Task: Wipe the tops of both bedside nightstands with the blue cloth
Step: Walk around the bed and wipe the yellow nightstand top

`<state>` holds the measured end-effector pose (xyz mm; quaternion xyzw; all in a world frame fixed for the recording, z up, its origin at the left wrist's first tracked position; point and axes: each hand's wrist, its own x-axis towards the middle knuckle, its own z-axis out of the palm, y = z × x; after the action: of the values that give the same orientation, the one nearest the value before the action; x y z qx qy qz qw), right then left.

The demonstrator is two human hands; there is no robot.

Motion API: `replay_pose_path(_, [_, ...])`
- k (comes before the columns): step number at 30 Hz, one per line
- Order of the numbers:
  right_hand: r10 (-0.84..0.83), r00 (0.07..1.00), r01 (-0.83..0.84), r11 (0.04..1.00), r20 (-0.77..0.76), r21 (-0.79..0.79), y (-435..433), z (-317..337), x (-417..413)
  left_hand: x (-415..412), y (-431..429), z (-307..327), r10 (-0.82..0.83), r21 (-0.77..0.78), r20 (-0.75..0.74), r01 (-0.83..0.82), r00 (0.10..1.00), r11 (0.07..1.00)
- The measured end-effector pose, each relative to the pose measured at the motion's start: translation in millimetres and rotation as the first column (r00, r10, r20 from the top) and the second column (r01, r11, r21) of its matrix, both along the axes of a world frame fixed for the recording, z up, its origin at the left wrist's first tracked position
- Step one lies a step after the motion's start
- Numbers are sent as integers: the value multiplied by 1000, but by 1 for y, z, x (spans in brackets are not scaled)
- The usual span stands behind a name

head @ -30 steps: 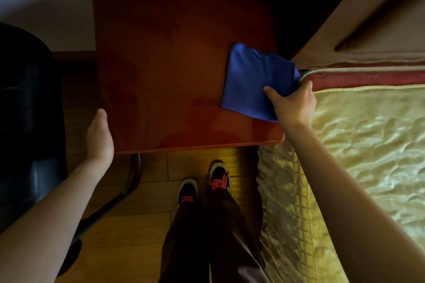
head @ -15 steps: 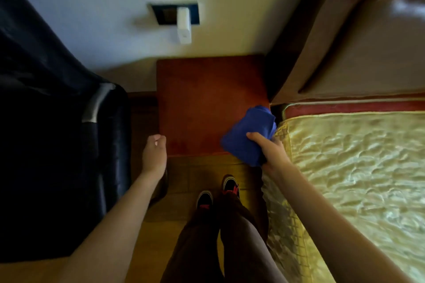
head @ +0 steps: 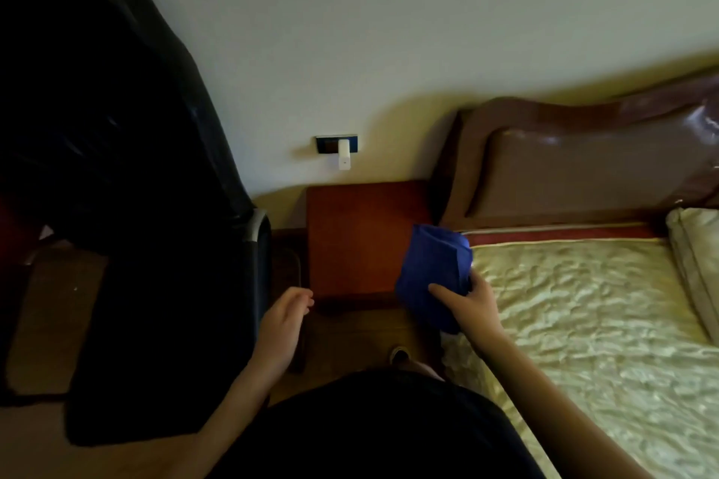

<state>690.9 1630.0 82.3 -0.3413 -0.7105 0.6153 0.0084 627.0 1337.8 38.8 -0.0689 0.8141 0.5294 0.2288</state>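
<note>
Both hands have drawn back: the right hand (head: 472, 305) now pinches the bunched blue cloth (head: 432, 274) lifted over the reddish wooden nightstand's (head: 358, 241) near right corner; the left hand (head: 282, 323) hangs loosely curled, empty.

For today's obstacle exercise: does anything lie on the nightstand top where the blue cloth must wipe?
Nothing visible does. The nightstand top is bare; the right hand holds the cloth at its right edge.

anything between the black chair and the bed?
Head view: the red-brown nightstand, its top bare. The left hand is empty before it; the right hand holds the blue cloth.
</note>
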Motion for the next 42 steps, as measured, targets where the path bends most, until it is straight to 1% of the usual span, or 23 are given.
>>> replay_pose_path(2, [-10,999,7,999,48,44,-9,-5,25,22,-19,-9,-52,-60,89,57,995,997])
replay_pose_path(4, [-27,993,13,992,112,127,-18,-16,51,39,-42,-23,-77,-98,169,95,983,991])
replay_pose_path(7, [-97,978,51,970,185,239,-26,-29,85,51,-71,-41,-41,-157,290,89,956,984])
replay_pose_path(10, [-196,959,136,952,204,276,-30,-32,117,48,-83,-52,-79,-179,294,136,953,974])
replay_pose_path(11, [-251,950,201,947,188,250,-31,-31,128,44,-81,-53,-117,-169,278,169,953,971])
replay_pose_path(13, [-384,912,367,920,143,134,-32,-25,150,33,-67,-50,-224,-136,224,258,948,957])
replay_pose_path(15, [-527,841,531,848,126,4,-35,-15,173,20,-40,-42,-344,-95,172,363,923,927])
replay_pose_path(17, [-654,748,663,743,112,-92,-41,-4,201,12,-4,-28,-478,-70,130,489,869,870])
replay_pose_path(20, [-805,587,806,571,86,-153,-56,11,248,18,52,-9,-675,-52,48,676,737,735])
replay_pose_path(23, [-898,433,893,414,83,-177,-85,19,307,49,93,1,-810,-40,-20,809,587,587])
replay_pose_path(27, [-971,222,959,203,82,-197,-153,20,392,123,105,-2,-928,-58,9,927,373,372])
replay_pose_path(31, [-992,-37,968,-66,120,-241,-243,11,463,202,88,-10,-988,-68,49,987,148,145])
replay_pose_path(34, [-954,-272,911,-298,127,-286,-313,5,504,259,84,-9,-995,-40,79,998,-54,-58])
replay_pose_path(36, [-885,-441,837,-465,149,-288,-361,2,524,297,86,-6,-977,-26,93,981,-190,-193])
replay_pose_path(38, [-787,-591,732,-615,177,-295,-406,-2,540,335,90,-3,-943,-12,85,946,-322,-324])
replay_pose_path(40, [-672,-713,610,-736,202,-294,-447,-7,550,372,92,-1,-891,-10,84,893,-447,-449])
replay_pose_path(42, [-546,-806,477,-828,228,-294,-481,-11,556,408,89,0,-833,-13,100,836,-544,-548])
